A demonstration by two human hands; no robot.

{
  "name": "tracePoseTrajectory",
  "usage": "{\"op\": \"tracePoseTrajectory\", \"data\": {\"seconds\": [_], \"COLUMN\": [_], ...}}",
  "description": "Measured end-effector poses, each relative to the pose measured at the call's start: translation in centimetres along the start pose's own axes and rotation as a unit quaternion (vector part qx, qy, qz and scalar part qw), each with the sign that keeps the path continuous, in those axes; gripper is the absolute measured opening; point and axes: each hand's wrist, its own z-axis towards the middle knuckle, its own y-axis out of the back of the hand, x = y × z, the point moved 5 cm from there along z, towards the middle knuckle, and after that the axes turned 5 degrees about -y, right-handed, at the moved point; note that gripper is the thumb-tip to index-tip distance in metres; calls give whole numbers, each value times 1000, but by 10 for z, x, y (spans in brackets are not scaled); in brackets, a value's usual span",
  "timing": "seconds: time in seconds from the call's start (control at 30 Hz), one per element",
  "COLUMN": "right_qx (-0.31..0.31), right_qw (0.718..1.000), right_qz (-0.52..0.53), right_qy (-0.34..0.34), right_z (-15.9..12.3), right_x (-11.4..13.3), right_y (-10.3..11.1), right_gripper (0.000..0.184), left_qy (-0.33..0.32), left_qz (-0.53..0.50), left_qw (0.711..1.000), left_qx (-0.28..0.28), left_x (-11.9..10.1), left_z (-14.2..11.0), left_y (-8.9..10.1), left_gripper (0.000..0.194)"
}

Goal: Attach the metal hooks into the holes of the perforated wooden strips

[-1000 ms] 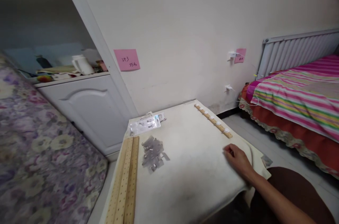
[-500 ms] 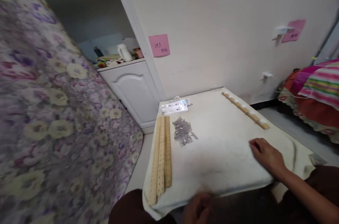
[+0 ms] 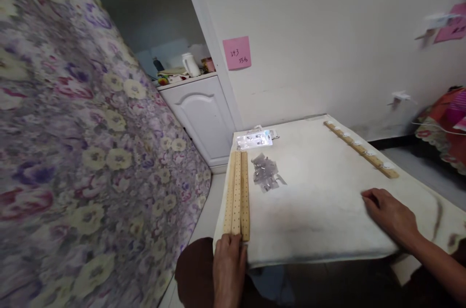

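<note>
Several wooden strips with rows of holes lie side by side along the left of the cloth-covered table. My left hand is at their near end, its fingers closed over the end of the middle strip. A pile of small clear plastic packets lies just right of the strips. Resting on the right part of the table, my right hand has its fingers curled in, and I see nothing in it. Beyond it is a wooden strip with white hooks or clips along it.
Clear blister packs lie at the table's back left corner. A flowered curtain hangs on the left, beside a white cabinet. The wall behind carries a pink note and a plugged-in white adapter.
My left hand has come up from below the table's front edge and left to the wooden strips. My right hand stays on the table. The view has turned left.
</note>
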Motion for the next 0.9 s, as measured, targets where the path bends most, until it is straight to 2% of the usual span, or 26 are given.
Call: {"op": "tracePoseTrajectory", "data": {"seconds": [0.13,0.33,0.43,0.5,0.57,0.63,0.77,0.8,0.9], "right_qx": [5,1,2,14,48,113,296,318,302], "right_qw": [1000,1000,998,993,982,958,866,856,866], "right_qz": [3,16,60,114,182,259,394,395,364], "right_qy": [-4,-16,-26,-18,18,52,81,99,165], "right_z": [-1,0,0,-4,-13,-30,-76,-87,-108], "right_x": [1,1,4,17,43,82,175,197,247], "right_y": [-1,3,4,2,-5,-17,-53,-60,-75], "right_gripper": [33,32,31,30,28,25,13,11,12], "left_qy": [-25,-70,-86,-92,-95,-95,-73,-61,-25], "left_qz": [58,84,84,82,80,80,86,88,104], "left_qw": [998,994,993,992,992,992,992,993,993], "left_qx": [10,7,5,2,-9,-23,-48,-53,-50], "left_x": [-6,-3,-6,-9,-13,-15,-17,-17,-16], "left_z": [9,15,15,15,14,13,10,9,11], "left_y": [-3,-3,-4,-6,-7,-8,-14,-15,-19], "left_gripper": [21,17,14,14,13,13,16,17,15]}}
